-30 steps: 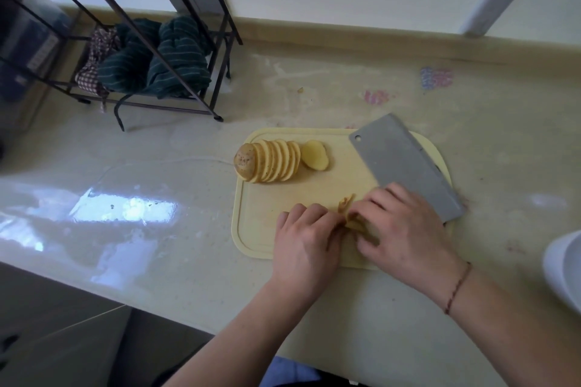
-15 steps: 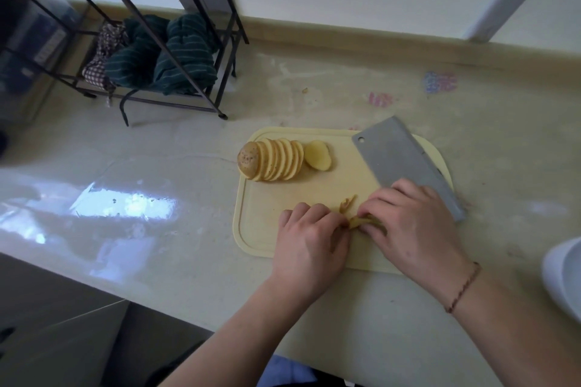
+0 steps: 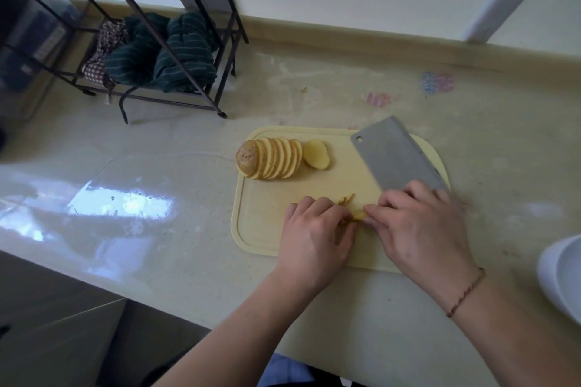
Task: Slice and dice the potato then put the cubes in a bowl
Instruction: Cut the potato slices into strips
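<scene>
- Landmark is the cutting board point(image 3: 257, 229). Everything below is placed relative to it.
- Left hand point(image 3: 314, 239) sits over the board's near-middle, fingers curled down onto a small cluster of potato strips point(image 3: 355, 214). It looks like a pinch, but the fingertips are hidden, so I'm not certain.
- Right hand point(image 3: 418, 229) is at the board's near-right, fingers bent and tips meeting the same strips from the other side. It holds them, not the knife.
- Cleaver point(image 3: 393, 157) lies flat on the board's right side, its handle end hidden under the right hand.
- Change over the last second: barely any. Both hands have stayed on the strips and drawn a little closer together; the cleaver and slices haven't moved. The frame shift is head motion, not the scene.
- My read: I'm bunching and aligning the strips for the crosswise cut. No dicing stroke has started.
- Fanned potato slices point(image 3: 270, 159) stand on edge at the board's far-left, with a loose end piece point(image 3: 316, 154) just to their right. All uncut, so most of the task remains.
- White bowl point(image 3: 562, 276) is off the board to the right, cut by the frame edge. I see no cubes in it.
</scene>
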{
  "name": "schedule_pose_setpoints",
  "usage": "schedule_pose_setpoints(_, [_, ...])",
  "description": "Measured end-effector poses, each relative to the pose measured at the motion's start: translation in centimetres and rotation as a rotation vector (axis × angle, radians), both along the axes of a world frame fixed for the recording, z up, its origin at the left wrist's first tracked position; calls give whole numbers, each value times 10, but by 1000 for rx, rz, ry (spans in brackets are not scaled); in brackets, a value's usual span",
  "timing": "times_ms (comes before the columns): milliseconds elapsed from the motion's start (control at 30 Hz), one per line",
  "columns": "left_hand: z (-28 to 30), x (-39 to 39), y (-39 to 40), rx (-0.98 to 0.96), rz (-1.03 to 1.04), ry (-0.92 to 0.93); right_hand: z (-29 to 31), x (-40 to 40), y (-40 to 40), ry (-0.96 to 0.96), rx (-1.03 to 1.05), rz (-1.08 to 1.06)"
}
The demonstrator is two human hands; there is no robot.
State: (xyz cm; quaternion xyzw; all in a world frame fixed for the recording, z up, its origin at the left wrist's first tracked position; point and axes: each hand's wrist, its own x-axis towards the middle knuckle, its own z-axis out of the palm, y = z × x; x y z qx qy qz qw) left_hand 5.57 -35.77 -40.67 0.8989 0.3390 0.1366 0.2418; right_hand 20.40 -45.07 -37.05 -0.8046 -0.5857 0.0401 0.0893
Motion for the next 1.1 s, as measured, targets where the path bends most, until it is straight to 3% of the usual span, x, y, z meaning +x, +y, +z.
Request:
schedule_pose_setpoints(200, [1, 7, -4, 2, 15, -3, 6, -4, 6, 83, -80, -47])
schedule_pose_setpoints(733, [-7, -7, 2, -35, -32, -106, -5, -3, 9, 415, 35, -122])
schedule_pose_setpoints(867, [-12, -10, 1, -51, 21, -172, -6, 3, 21, 539, -14, -21])
schedule_pose_setpoints(1100, [-18, -10, 3, -27, 62, -156, -7, -5, 23, 530, -40, 120])
